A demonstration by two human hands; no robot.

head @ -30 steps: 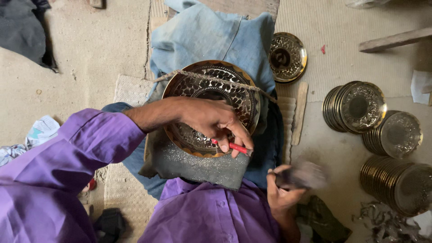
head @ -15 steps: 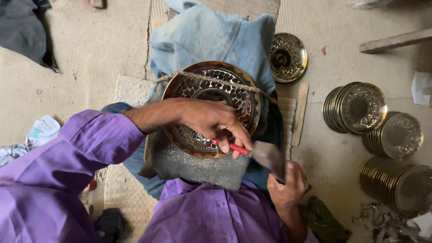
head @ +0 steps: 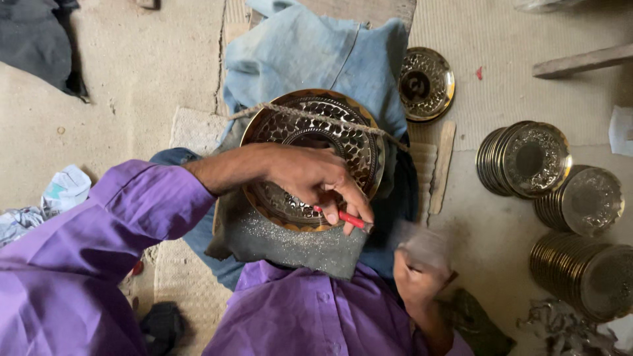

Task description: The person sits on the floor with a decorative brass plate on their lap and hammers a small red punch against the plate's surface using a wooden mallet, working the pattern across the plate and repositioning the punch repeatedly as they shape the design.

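Note:
A round engraved brass plate rests on a dark grey glittery pad over blue cloth. A rope stretches across the plate. My left hand lies over the plate's near rim and pinches a thin red-handled tool, tip at the rim. My right hand is just right of the pad and grips a hammer, which is motion-blurred a little right of the red tool. Both of my sleeves are purple.
A small brass plate lies beyond the cloth. Three stacks of engraved plates stand at the right. A flat wooden stick lies beside the cloth and a plank lies far right. Crumpled rags are at the left.
The hammer swung left toward the red tool half a second ago and has since moved back to the right. My left hand and the plate stayed where they were.

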